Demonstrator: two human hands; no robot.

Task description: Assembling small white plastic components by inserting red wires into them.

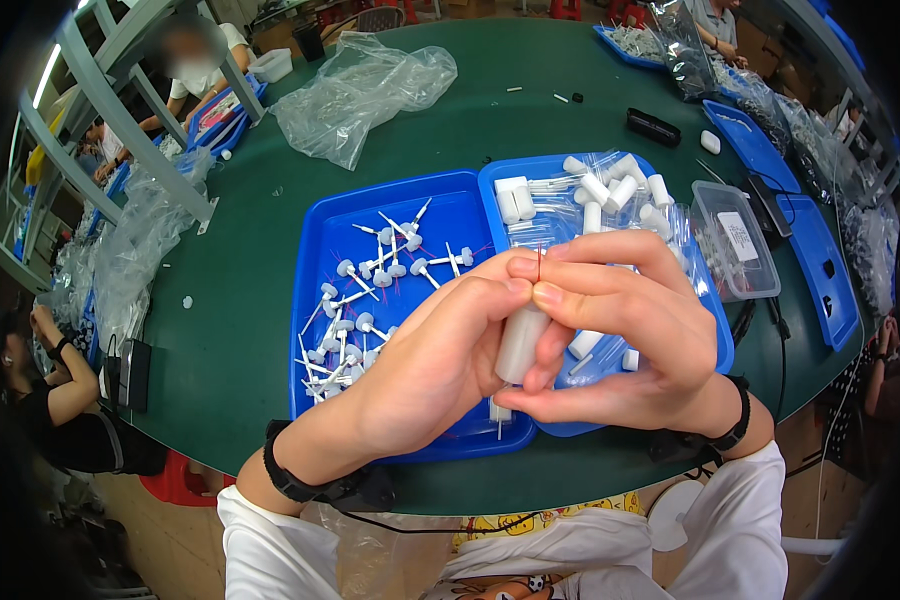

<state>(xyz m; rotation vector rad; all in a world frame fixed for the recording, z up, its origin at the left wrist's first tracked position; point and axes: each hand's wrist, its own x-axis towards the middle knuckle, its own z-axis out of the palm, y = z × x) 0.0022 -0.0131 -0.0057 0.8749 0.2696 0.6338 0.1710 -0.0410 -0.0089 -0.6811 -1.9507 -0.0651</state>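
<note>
My left hand [432, 345] and my right hand [635, 335] meet over the two trays, fingers closed around a white translucent cylinder [520, 348], held tilted. Thumbs and index fingertips pinch together at its upper end, where a thin red wire [539, 262] sticks up. A short white piece with a thin rod [500, 415] shows below the cylinder; whether it is joined to it I cannot tell. Under my left hand, a blue tray [315, 225] holds several grey-white discs on white stems with red wires. Behind my right hand, another blue tray [490, 185] carries white cylinders [620, 192] and clear tubes.
A crumpled clear bag [365, 95] lies on the green table [230, 300]. At right are a clear plastic box [735, 240], a black case [653, 127] and blue lids [820, 270]. A grey metal frame [140, 130] stands at left. Other people sit around the table.
</note>
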